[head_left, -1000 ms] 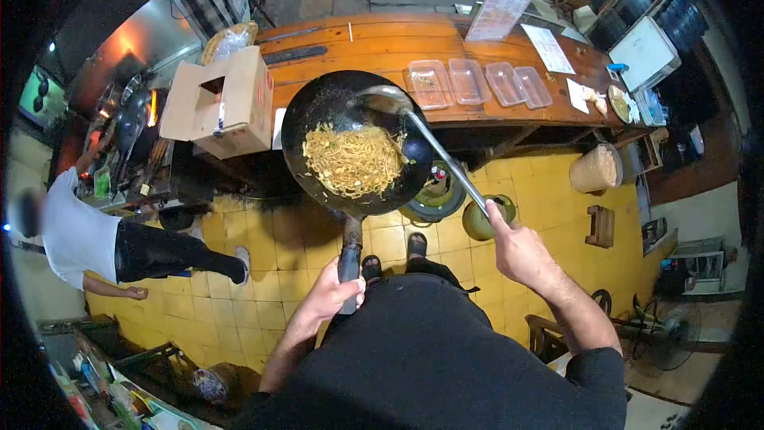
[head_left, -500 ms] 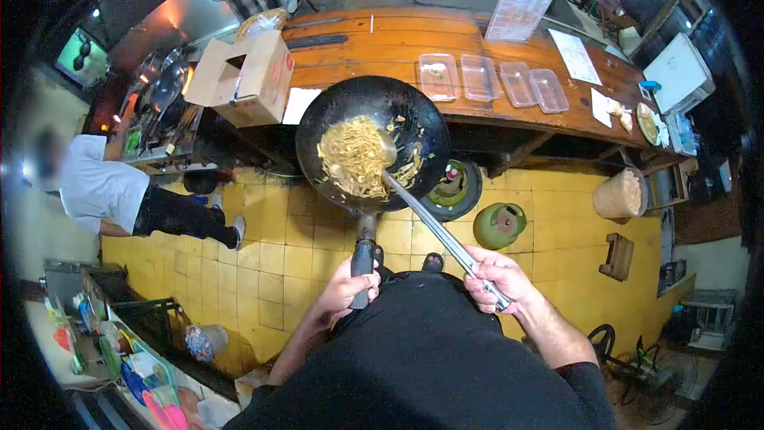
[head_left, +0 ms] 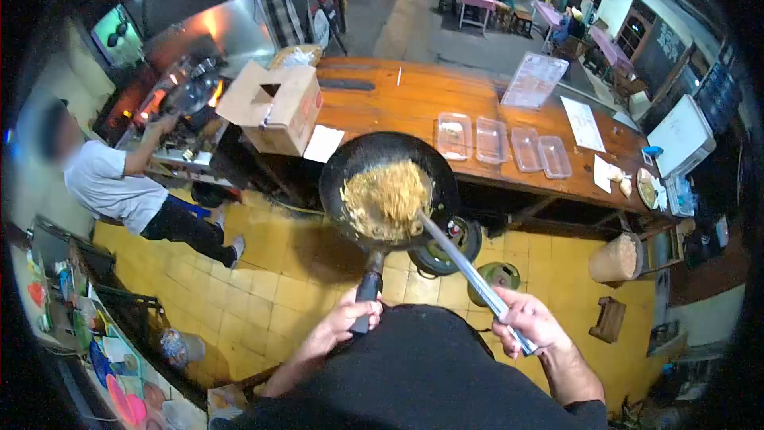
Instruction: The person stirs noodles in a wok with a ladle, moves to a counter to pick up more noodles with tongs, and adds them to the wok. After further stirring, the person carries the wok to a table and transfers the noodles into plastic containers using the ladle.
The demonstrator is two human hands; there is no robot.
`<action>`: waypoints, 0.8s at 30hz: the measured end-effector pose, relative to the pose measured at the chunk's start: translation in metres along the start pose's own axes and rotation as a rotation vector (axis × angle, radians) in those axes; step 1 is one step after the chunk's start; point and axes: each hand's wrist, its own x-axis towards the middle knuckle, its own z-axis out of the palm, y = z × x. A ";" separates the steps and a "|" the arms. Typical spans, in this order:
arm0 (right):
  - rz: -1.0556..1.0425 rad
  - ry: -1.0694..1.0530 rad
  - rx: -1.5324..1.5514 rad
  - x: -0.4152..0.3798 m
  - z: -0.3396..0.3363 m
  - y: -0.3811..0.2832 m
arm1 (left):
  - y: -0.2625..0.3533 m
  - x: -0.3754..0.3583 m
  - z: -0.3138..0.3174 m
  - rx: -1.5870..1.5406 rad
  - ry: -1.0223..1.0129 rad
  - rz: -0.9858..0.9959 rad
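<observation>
So, forearms [head_left: 574, 373] slant inward, left grip [head_left: 347, 317] wrapping wok handle [head_left: 369, 288], right grip [head_left: 528, 320] clasping ladle [head_left: 461, 263].

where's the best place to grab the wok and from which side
Likely the dark handle grip of the wok, from the near side: it juts back toward the wearer, clear of the noodles, and the left hand wraps it.

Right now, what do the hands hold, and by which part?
Left hand: the wok, by its handle. Right hand: the metal utensil, near its handle's free end.
</observation>
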 end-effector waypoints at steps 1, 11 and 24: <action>0.001 0.011 0.082 0.000 0.002 -0.004 | 0.005 0.002 -0.003 0.021 0.014 0.007; -0.084 0.051 0.237 0.069 0.045 -0.007 | 0.075 0.032 -0.056 0.041 -0.112 -0.027; -0.053 0.175 -0.062 0.103 0.069 -0.025 | 0.111 0.060 -0.079 0.003 -0.106 -0.113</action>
